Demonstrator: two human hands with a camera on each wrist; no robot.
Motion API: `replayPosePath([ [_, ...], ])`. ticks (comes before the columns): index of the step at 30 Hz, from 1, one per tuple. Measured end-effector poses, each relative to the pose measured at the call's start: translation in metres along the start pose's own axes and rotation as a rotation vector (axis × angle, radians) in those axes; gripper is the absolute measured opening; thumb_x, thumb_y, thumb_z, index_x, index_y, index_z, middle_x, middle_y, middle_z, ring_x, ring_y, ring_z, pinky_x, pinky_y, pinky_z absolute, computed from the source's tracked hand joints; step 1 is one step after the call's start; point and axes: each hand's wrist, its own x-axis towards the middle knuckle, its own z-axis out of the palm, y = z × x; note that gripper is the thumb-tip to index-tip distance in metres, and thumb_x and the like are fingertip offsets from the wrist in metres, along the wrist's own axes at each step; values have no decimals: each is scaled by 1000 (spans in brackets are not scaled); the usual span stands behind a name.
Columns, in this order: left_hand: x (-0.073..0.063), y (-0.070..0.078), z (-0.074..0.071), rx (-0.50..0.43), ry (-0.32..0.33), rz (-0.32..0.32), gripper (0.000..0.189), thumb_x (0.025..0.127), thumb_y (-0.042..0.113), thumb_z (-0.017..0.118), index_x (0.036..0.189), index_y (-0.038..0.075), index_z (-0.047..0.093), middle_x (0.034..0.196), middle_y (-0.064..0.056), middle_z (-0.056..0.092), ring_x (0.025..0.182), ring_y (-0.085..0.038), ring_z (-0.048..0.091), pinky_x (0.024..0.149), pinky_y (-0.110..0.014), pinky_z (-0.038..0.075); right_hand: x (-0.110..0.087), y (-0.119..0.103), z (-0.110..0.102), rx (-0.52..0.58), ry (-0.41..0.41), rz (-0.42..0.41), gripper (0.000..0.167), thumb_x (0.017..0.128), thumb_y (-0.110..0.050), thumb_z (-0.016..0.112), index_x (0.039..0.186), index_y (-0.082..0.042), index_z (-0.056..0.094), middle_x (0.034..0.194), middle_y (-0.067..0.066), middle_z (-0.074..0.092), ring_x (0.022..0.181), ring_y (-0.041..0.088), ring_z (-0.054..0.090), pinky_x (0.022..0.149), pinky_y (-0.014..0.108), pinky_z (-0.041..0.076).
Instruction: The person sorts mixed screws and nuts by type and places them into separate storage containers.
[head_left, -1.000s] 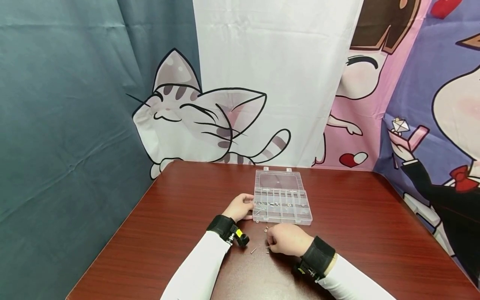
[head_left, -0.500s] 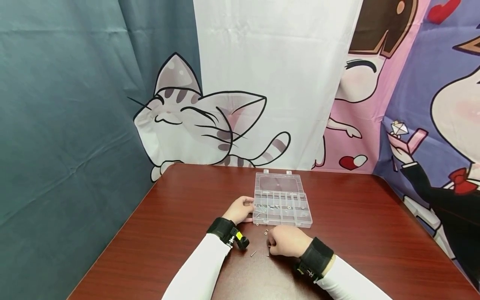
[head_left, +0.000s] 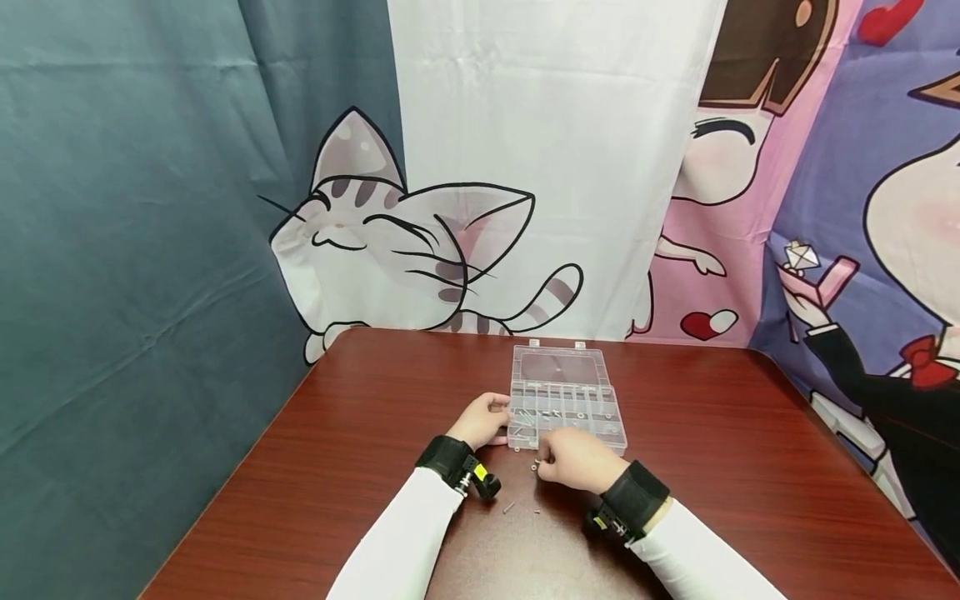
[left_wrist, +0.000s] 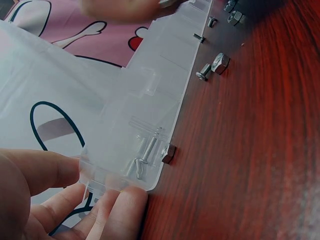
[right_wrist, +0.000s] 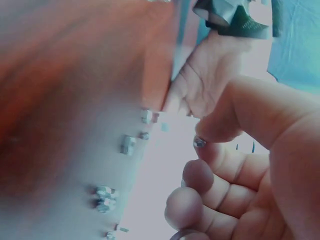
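Note:
A clear plastic compartment box [head_left: 524, 442] lies on the table with its lid [head_left: 558, 365] folded back. My left hand [head_left: 480, 421] grips the box's left side, thumb and fingers at its corner in the left wrist view. Long screws [left_wrist: 148, 150] lie in the nearest compartment. My right hand [head_left: 581, 462] is over the box's front edge, pinching a small metal screw [right_wrist: 199, 142] between thumb and index finger; most of it is hidden. Along the box's front edge lie hex nuts [left_wrist: 220, 63] and short screws [left_wrist: 203, 72].
One hex nut [left_wrist: 168, 153] sits right against the box's front wall. Nearer the person, a screw [head_left: 509, 507] and another tiny metal piece [head_left: 537, 512] lie on the brown table [head_left: 360, 467]. Printed cloth [head_left: 480, 250] hangs behind the table.
My right hand has taken a small screw from the table and moved forward with it to the box's front edge. The left hand stays at the box's side.

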Motion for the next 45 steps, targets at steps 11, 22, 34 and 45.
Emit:
replayPosePath([
  [11,-2,-3,4,-1,-1,1,39,96,6,58,133,-1,52,118,-17,59,94,-23,63,68,-34,60,24,5,3,60,122,103,15,76,-14,67,70,-20,55,61,-11,48,54,7,43,49,25,37],
  [22,-3,-1,5,12,-3,5,40,95,6,60,134,-1,52,120,-17,57,90,-20,63,67,-34,61,44,9,10,84,153,202,17,78,-13,67,68,-18,54,60,-8,50,53,11,44,50,26,36],
  [34,-1,0,1,2,6,20,38,96,5,58,133,-1,52,118,-17,58,97,-24,62,66,-33,60,50,8,11,68,157,224,19,82,-14,71,70,-17,57,63,-6,52,55,13,47,52,28,39],
  [45,0,-1,1,-3,3,14,38,96,4,57,133,-1,52,117,-17,59,97,-25,63,66,-33,60,49,5,9,90,150,230,15,85,-15,71,75,-16,60,63,-6,53,55,12,48,51,28,40],
])
